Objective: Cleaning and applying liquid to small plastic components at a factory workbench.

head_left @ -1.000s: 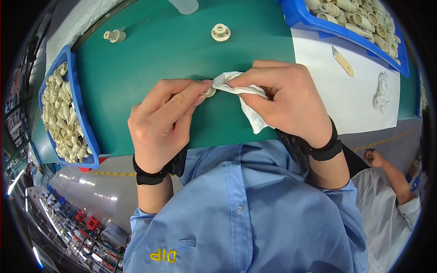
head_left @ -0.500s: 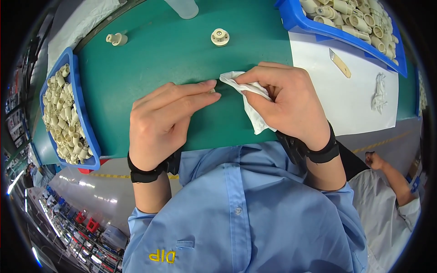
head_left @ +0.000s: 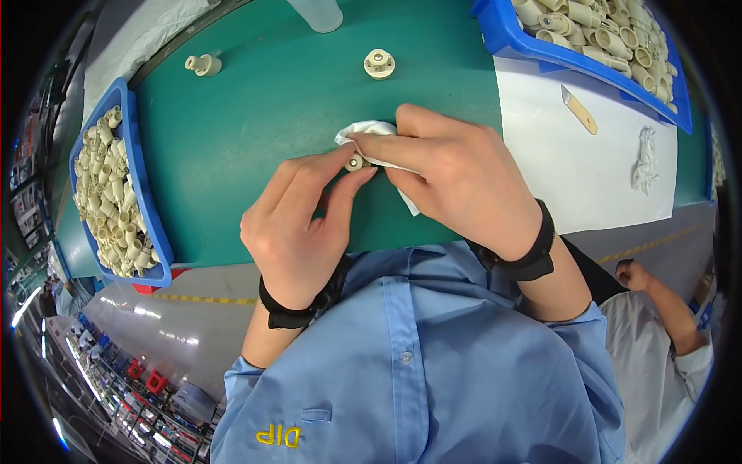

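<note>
At the left of the frame, a shallow blue plastic tray stands on the green counter, its walls keeping a heap of loose cream parts together. A stepped cream cylinder lies alone at the upper left, clear of the hands. In the middle, the left hand pinches a small round cream piece with a metal centre between thumb and fingers, probably to steady it. A translucent plastic cup stands at the top edge. The folded white cloth bends around the piece's far side, pinched by the right hand, seemingly so it bears on the surface. Beyond, a round cream fitting sits with its metal stud up. At the upper right, another blue tray holds larger cream sockets; below it, a tan-handled knife and crumpled white material lie on white paper, away from the fingers.
</note>
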### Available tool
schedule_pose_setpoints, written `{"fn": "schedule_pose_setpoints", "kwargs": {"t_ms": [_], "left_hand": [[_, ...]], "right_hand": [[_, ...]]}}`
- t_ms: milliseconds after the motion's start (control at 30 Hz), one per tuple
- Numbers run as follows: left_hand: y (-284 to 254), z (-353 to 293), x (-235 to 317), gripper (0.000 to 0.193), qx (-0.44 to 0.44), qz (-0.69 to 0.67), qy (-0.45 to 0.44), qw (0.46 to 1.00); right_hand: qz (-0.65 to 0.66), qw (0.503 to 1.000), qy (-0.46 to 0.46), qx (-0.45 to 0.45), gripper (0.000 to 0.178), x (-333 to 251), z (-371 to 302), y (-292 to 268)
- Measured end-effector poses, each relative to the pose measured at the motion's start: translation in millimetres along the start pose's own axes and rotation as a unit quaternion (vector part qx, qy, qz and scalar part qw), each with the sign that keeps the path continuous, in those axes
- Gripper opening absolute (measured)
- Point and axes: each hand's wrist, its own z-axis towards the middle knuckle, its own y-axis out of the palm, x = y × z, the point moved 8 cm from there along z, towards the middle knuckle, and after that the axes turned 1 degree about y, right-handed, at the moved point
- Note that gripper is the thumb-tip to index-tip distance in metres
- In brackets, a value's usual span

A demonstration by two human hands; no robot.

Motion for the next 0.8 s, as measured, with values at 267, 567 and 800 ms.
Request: {"fn": "schedule_pose_setpoints", "kwargs": {"t_ms": [267, 567, 800], "left_hand": [[3, 0, -8, 0.017, 0.012, -0.064, 0.018, 0.998], [5, 6, -12, 0.015, -0.039, -0.086, -0.002, 0.996], [10, 8, -15, 0.016, -0.069, -0.11, -0.001, 0.992]], "right_hand": [[-0.168, 0.984, -0.054, -0.021, 0.041, -18, -18, -2], [-0.134, 0.989, -0.061, -0.006, 0.037, -17, -18, -4], [-0.13, 0.987, -0.061, -0.07, 0.038, -27, -37, 2]]}}
